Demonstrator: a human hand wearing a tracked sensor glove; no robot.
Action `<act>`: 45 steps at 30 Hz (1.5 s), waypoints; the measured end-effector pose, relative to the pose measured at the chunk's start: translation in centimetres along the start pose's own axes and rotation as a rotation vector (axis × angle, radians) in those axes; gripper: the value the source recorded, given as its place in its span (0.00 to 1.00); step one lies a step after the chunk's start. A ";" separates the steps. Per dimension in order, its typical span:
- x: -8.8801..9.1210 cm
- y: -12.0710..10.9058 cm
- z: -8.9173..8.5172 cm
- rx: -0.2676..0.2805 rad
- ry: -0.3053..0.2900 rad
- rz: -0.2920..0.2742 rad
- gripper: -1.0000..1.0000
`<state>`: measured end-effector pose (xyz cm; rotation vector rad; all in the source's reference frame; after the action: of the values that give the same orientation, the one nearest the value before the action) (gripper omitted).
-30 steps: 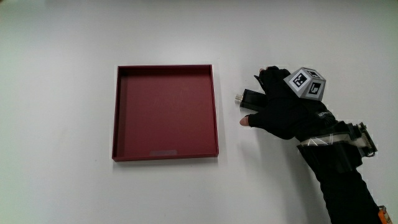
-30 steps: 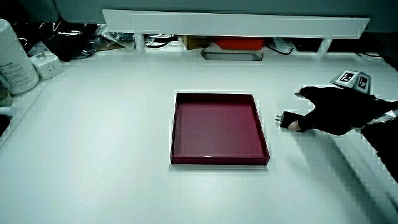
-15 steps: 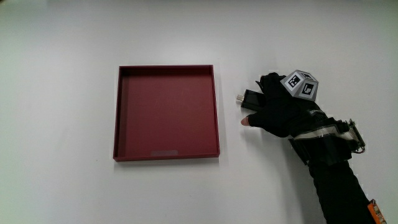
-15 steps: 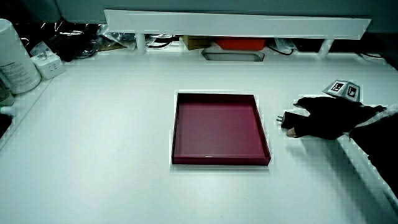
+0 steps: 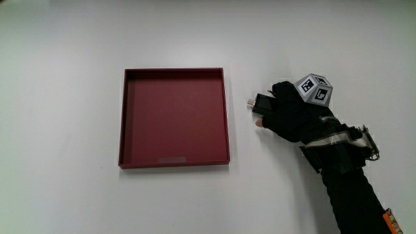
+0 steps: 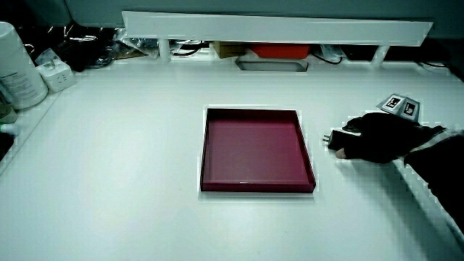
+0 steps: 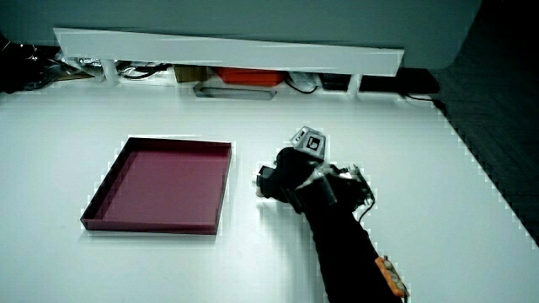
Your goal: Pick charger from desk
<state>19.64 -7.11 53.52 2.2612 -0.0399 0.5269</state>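
The charger lies on the white tabletop just beside the red tray, its metal prongs pointing toward the tray. The hand rests over it, the grip clenched around the black body, so only the prong end shows in both side views.

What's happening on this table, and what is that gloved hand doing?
A hand in a black glove is closing around a small black charger that lies on the white table, just beside a shallow red tray. The fingers are curled over the charger, and its prongs stick out toward the tray. It looks gripped but not yet lifted. The tray has nothing in it. In a side view the hand sits beside the tray.
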 end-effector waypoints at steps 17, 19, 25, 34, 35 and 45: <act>-0.1 -0.5 0.2 0.112 -0.008 0.011 0.96; -0.2 -0.6 0.3 0.114 -0.015 0.022 1.00; -0.6 -0.9 0.4 0.129 -0.026 0.050 1.00; -1.6 -1.9 1.6 0.164 -0.023 0.104 1.00; -2.1 -2.2 1.9 0.163 -0.014 0.121 1.00; -7.6 -4.3 2.6 0.195 -0.027 0.276 1.00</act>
<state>14.44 -7.09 46.05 2.4692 -0.3313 0.6702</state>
